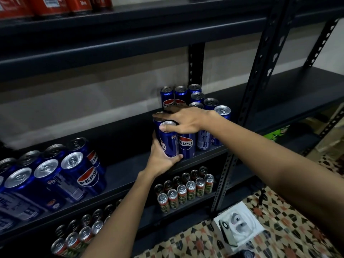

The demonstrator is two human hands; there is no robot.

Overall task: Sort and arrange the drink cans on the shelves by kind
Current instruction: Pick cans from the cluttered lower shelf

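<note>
while gripped: pepsi can (168,141), left hand (161,158)

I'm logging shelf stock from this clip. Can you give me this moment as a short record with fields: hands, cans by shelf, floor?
left hand: left hand grips the front blue Pepsi can low on its body
right hand: right hand lies over the tops of the right Pepsi group, fingers spread
middle shelf: middle shelf also holds a left Pepsi group
upper shelf: red cans
lower shelf: green-labelled cans, in rows
floor: patterned floor, white box
</note>
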